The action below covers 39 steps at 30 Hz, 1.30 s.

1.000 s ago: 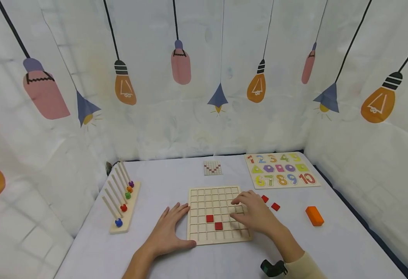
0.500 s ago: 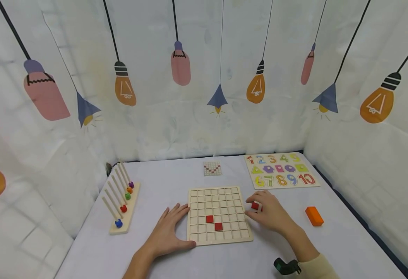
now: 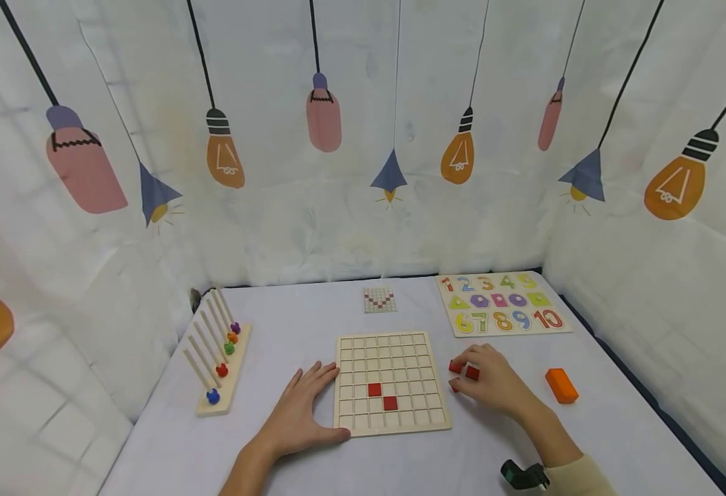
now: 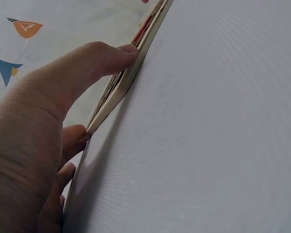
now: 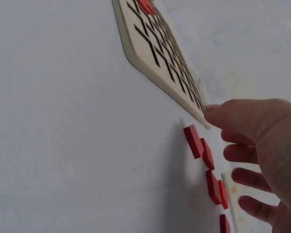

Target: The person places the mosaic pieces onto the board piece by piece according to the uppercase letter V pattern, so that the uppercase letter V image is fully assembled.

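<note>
A square wooden grid board [image 3: 394, 358] lies on the white table with two red square tiles, an upper-left one [image 3: 374, 390] and a lower-right one [image 3: 390, 403], in its cells. My left hand [image 3: 304, 413] is spread along the board's left side. In the left wrist view its thumb [image 4: 102, 58] lies over the board's edge [image 4: 131, 75], fingers at the side. To the board's right, my right hand [image 3: 493, 382] hovers around several loose red tiles [image 3: 472, 373], holding none. The right wrist view shows its thumb [image 5: 242, 116] apart from the fingers, above the tiles [image 5: 193, 141].
A small pattern card [image 3: 379, 300] lies behind the board. A number and shape puzzle [image 3: 502, 303] is at the back right, an orange block [image 3: 561, 386] at the right. A peg stand with coloured beads [image 3: 226, 379] stands at the left.
My right hand has moved right, from over the board to the loose red tiles beside it. The left hand stays at the board's left edge.
</note>
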Motion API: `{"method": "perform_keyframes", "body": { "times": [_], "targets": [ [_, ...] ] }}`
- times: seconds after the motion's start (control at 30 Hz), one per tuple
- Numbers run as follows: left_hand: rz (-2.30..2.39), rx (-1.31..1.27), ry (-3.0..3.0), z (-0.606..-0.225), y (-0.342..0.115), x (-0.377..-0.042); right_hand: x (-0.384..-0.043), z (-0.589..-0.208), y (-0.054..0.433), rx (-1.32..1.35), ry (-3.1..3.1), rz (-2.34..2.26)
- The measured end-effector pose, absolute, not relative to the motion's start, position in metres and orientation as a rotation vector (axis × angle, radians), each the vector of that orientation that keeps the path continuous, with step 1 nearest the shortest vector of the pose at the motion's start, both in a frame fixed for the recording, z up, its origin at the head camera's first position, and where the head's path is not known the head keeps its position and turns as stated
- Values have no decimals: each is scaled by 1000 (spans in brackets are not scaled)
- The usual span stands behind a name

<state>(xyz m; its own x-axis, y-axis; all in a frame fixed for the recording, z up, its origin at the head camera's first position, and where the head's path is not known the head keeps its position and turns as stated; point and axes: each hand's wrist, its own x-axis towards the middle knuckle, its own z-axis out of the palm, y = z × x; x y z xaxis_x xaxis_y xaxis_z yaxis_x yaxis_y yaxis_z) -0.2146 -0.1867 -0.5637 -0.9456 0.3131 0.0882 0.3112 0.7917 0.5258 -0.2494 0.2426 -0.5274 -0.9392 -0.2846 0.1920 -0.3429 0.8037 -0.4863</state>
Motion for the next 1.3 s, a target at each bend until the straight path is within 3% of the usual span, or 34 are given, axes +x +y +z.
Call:
{"method": "perform_keyframes", "body": {
  "times": [1.3],
  "targets": [
    [874,497,2962,-562,-185,-213,-238,-540,248,483,-2876,741]
  ]
}}
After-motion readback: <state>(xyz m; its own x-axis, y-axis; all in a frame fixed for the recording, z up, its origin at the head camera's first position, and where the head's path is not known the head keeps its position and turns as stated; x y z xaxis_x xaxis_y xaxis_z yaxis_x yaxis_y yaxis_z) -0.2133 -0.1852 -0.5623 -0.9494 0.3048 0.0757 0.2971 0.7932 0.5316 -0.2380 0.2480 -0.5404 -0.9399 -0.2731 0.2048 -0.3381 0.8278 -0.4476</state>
